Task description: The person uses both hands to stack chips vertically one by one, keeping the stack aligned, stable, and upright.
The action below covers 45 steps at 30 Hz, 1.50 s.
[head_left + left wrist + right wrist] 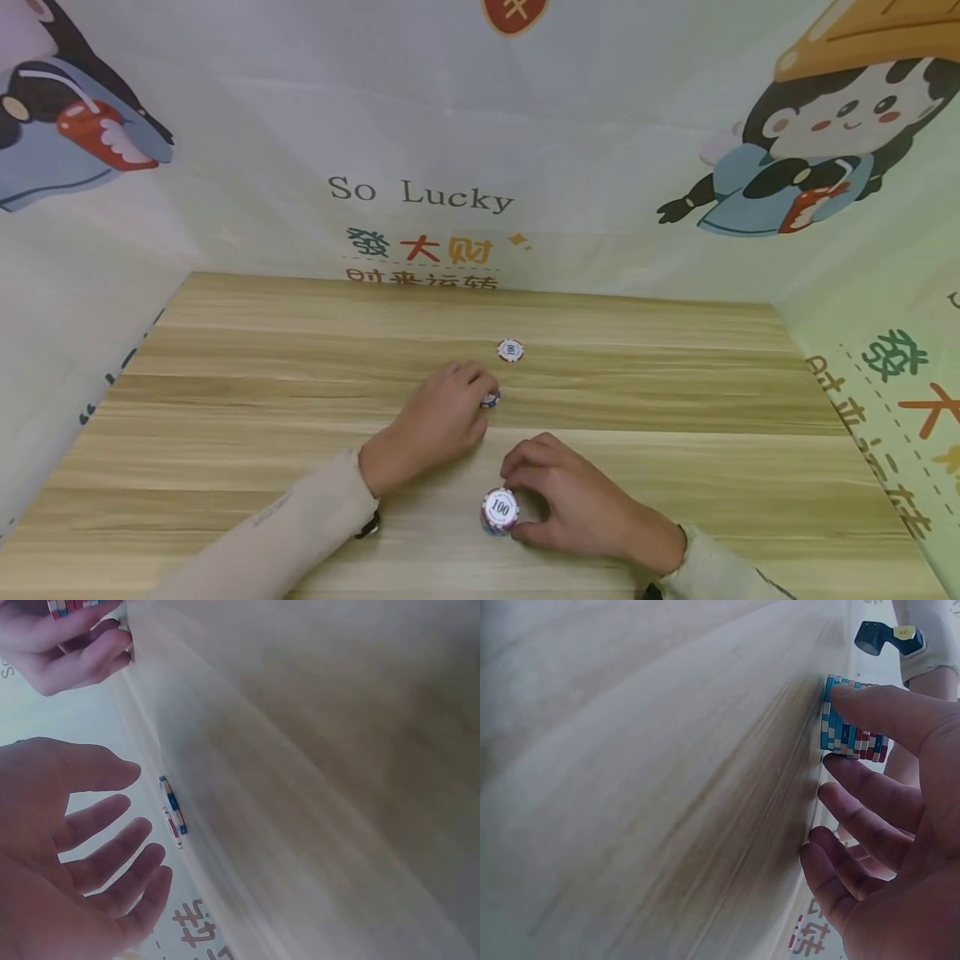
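A blue-and-white poker chip (pixel 491 400) lies flat on the wooden table, partly hidden by the fingers of my left hand (pixel 433 417). Seen from the left wrist, this hand's fingers are spread and loosely bent, with the blue chip (pixel 172 805) just past the fingertips. My right hand (pixel 581 500) holds the side of an upright stack of poker chips (pixel 500 510) marked 100 on top. In the right wrist view, the thumb lies along the stack (pixel 847 731) of blue, red and white edges, the index finger is on its other side, and the remaining fingers are loosely bent.
Farther back on the table (pixel 262 350) lies a red-and-white chip (pixel 511 350) marked 100. A printed cloth backdrop (pixel 600 233) borders the table's back and sides. A dark band (pixel 369 525) is at the left sleeve's cuff.
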Available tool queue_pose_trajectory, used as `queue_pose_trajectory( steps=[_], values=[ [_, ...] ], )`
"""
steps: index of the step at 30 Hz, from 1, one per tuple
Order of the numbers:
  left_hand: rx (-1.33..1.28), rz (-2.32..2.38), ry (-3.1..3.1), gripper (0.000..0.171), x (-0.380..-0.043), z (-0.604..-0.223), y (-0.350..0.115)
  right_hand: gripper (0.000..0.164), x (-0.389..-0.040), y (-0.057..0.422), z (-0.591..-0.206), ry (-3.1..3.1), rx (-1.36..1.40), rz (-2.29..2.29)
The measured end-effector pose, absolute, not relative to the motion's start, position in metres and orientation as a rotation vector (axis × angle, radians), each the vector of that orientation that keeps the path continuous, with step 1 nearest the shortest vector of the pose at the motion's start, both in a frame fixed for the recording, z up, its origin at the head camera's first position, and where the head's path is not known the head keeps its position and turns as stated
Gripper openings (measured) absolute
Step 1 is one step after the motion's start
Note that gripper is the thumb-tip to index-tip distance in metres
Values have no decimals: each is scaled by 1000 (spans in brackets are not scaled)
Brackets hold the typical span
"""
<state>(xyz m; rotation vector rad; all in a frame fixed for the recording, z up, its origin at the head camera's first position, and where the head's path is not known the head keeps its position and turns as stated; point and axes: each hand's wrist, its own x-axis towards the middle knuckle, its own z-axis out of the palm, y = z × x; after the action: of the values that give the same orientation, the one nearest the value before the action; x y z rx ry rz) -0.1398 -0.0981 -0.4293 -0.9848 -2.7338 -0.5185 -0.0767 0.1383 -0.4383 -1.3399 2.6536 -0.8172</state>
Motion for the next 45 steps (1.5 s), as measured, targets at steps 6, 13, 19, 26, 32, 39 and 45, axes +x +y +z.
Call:
queue_pose_trajectory(
  steps=[6, 13, 19, 26, 32, 39, 45],
  values=[
    [-991, -591, -2760, 30, -146, -428, -95, 32, -77, 138, -439, 2659, -1350, -821],
    [-986, -613, -2806, 33, -151, -430, -92, 33, -78, 139, -440, 2658, -1345, -809],
    [-993, -597, -2815, 32, -154, -432, -91, 34, -77, 138, -439, 2653, -1340, -811],
    [-978, -597, -2820, 29, -155, -431, -91, 34, -76, 138, -438, 2651, -1343, -816],
    [-969, -592, -2828, 27, -156, -431, -91, 34, -76, 139, -438, 2661, -1348, -806],
    [-984, -582, -2815, 22, -157, -431, -92, 34, -77, 139, -439, 2671, -1348, -804],
    [-1010, -526, -2794, 20, -156, -432, -92, 33, -77, 138, -440, 2672, -1343, -798]
  ],
)
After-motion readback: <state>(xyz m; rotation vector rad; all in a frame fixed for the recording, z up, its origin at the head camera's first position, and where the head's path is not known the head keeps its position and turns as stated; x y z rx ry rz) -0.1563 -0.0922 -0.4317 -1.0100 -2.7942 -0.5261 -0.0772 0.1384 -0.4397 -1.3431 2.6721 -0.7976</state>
